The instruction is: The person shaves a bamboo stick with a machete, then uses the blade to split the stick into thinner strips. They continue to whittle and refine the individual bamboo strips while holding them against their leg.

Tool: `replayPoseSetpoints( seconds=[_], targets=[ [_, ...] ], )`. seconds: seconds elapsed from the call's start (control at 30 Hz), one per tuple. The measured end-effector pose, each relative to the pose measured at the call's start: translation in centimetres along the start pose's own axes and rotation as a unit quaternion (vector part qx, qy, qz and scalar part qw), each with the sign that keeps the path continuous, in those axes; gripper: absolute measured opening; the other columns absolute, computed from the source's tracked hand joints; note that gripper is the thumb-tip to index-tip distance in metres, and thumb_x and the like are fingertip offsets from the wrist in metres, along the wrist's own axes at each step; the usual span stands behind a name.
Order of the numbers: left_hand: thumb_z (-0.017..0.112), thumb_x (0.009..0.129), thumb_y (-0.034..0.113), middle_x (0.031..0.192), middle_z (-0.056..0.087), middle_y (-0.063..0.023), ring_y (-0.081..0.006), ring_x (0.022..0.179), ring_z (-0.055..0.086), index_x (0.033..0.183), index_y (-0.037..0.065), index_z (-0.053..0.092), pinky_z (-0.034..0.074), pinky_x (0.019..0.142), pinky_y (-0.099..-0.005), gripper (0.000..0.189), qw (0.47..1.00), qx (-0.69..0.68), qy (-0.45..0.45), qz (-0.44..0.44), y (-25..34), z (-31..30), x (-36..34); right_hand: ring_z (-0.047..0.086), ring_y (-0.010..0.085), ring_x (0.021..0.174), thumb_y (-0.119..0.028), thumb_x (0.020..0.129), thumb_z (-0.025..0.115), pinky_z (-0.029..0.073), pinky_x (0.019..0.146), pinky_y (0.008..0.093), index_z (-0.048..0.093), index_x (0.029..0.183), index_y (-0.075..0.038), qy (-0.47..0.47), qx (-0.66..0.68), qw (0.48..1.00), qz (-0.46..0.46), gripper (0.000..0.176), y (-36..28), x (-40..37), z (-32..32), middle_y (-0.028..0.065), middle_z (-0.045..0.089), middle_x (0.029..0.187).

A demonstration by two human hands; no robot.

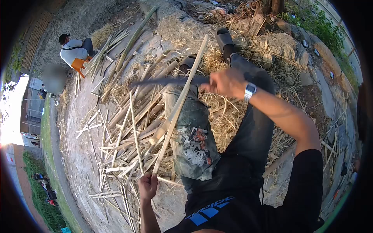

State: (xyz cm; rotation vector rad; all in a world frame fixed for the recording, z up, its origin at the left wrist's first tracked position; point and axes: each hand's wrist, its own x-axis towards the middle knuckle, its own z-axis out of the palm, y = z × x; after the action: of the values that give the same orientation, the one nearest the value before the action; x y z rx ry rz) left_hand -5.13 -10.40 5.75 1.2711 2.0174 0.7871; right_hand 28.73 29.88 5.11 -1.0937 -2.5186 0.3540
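Observation:
My left hand [148,186], low in the view, is closed around the near end of a long pale bamboo strip [174,123]. The strip slants up across my covered thigh, its far end near my shoes. In my right hand [228,82] is a long dark-bladed knife [167,81], smeared by motion; the handle is hidden in the fist. Its blade points left and overlaps the strip in this view. A worn, stained cloth [192,132] lies over my left thigh, under the strip. Another bamboo piece with a rounded pale end [154,139] shows just left of the strip.
Split bamboo strips [124,155] lie in a loose pile to the left. Curly shavings [223,124] cover the ground between and around my legs. Long green poles [130,50] rest farther off, near a person [75,50] on an orange chair [79,66]. Rocks [283,48] border the right.

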Motion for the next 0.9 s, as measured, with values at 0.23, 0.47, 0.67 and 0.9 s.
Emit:
replayPoseSetpoints(
  seconds=[0.23,0.47,0.67,0.9],
  targets=[
    [0.063,0.102,0.019,0.058,0.055,0.002,-0.0038,0.054,0.044,0.079,-0.001,0.066,0.033,0.049,-0.0273,0.03,0.999,0.045,0.011,-0.013,2.3,0.5,1.6,0.067,0.0334,0.053,-0.065,0.1,0.054,0.051,0.049,0.046,0.067,0.066,-0.001,-0.036,-0.007,0.986,0.164,0.074,-0.3,1.9,-3.4,0.0163,0.061,0.054],
    [0.063,0.101,0.019,0.057,0.052,0.0022,-0.0051,0.054,0.044,0.076,0.0,0.063,0.033,0.05,-0.0273,0.032,0.999,0.016,-0.012,-0.045,-1.6,-2.6,-0.7,0.059,0.0282,0.044,-0.071,0.096,0.057,0.046,0.047,0.0407,0.063,0.063,-0.009,0.04,-0.038,0.988,0.147,0.07,7.9,1.4,-2.4,0.0102,0.057,0.049],
    [0.061,0.102,0.017,0.055,0.05,0.0038,-0.004,0.053,0.039,0.075,0.0,0.061,0.029,0.048,-0.0283,0.032,0.999,0.019,0.028,-0.035,-4.5,-6.4,0.8,0.047,0.0256,0.04,-0.069,0.102,0.046,0.037,0.044,0.0421,0.06,0.055,-0.003,0.063,-0.022,0.953,0.296,0.083,13.3,5.4,-3.1,0.0107,0.048,0.045],
    [0.058,0.108,0.027,0.056,0.046,0.007,-0.0014,0.05,0.039,0.078,0.005,0.056,0.027,0.046,-0.0234,0.038,0.991,-0.107,0.008,-0.079,-2.5,-5.2,1.8,0.047,0.0105,0.043,-0.069,0.1,0.052,0.038,0.043,0.0313,0.053,0.065,-0.01,0.044,0.294,0.892,0.34,0.068,4.1,2.2,-3.9,-0.0017,0.045,0.05]
  ],
)
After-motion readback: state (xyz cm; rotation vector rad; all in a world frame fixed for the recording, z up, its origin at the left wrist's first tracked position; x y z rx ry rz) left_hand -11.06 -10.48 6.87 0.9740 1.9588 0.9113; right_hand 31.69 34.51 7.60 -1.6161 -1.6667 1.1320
